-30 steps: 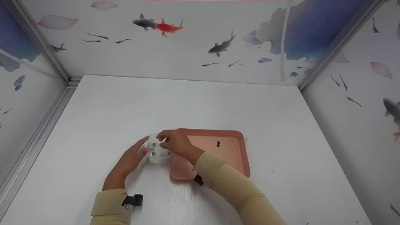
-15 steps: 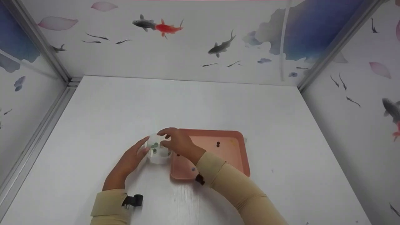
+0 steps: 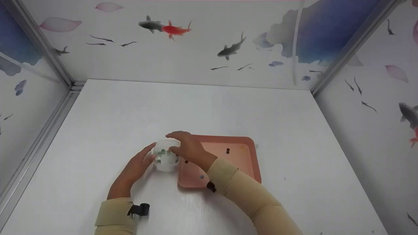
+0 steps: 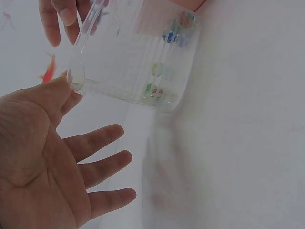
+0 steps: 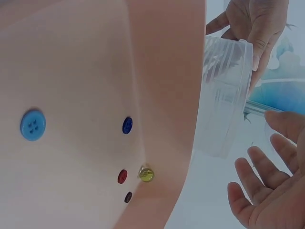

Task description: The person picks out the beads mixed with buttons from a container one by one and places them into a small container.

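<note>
A clear plastic tub (image 3: 166, 167) with several glass marbles (image 4: 157, 69) in it stands against the left side of the pink tray (image 3: 253, 163). My left hand (image 3: 135, 166) pinches the tub's rim between thumb and forefinger; the other fingers are spread, as the left wrist view shows. My right hand (image 3: 190, 147) hovers over the tub's right side, fingers apart, with nothing seen in them. In the right wrist view the tray holds a light blue button (image 5: 33, 125), a dark blue button (image 5: 127, 125), a red button (image 5: 122, 176), a small dark button (image 5: 128, 197) and a yellow marble (image 5: 147, 174).
The tray's raised rim lies beneath my right wrist. Two dark round pieces (image 3: 228, 150) sit close together near its far side. White table (image 3: 202, 107) surrounds the tray and tub, with patterned wall panels (image 3: 183, 58) behind and at both sides.
My right hand has spread its thumb and fingers and drawn back slightly to the right. The marbles in the tub have shifted position. My left hand has stayed put.
</note>
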`<state>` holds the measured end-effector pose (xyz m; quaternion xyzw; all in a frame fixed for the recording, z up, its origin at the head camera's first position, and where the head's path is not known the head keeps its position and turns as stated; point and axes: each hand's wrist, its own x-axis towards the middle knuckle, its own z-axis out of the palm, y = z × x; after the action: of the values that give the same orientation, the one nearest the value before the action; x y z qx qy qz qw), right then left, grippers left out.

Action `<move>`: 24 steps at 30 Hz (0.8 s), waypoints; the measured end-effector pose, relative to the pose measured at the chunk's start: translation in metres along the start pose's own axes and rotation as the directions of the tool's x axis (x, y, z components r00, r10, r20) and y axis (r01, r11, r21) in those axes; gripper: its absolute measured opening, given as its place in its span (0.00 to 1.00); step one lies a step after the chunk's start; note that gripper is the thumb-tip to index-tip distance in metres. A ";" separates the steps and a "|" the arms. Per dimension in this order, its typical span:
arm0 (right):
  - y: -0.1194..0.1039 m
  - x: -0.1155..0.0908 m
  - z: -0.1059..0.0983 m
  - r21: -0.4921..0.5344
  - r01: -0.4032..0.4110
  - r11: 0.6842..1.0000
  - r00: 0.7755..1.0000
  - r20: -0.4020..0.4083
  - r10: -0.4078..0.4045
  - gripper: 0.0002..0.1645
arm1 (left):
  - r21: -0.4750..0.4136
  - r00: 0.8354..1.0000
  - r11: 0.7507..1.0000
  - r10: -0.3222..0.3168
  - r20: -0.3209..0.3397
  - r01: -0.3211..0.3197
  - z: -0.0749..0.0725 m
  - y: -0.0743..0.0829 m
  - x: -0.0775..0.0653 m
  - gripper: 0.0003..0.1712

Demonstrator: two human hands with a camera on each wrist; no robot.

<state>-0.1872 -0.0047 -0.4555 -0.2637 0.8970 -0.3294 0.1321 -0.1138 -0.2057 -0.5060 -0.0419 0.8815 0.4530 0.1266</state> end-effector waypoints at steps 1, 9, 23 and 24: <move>0.001 0.000 0.000 -0.008 0.002 1.000 1.000 0.001 -0.002 0.27 | 0.001 1.000 1.000 -0.002 -0.002 0.002 0.000 0.000 0.000 0.33; 0.006 0.000 -0.005 -0.089 0.057 0.994 0.998 -0.018 -0.059 0.29 | 0.014 1.000 1.000 -0.011 -0.004 0.011 0.002 -0.001 0.002 0.33; 0.015 -0.003 -0.014 -0.320 0.102 0.942 0.989 -0.071 -0.131 0.36 | 0.021 1.000 1.000 -0.011 -0.010 0.011 0.001 0.000 0.000 0.32; 0.015 -0.003 -0.014 -0.327 0.091 0.941 0.990 -0.069 -0.120 0.37 | 0.021 1.000 1.000 -0.009 -0.008 0.009 0.001 0.000 0.000 0.32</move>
<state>-0.1961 0.0143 -0.4546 -0.3148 0.9283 -0.1958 0.0298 -0.1138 -0.2047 -0.5064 -0.0462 0.8865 0.4430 0.1257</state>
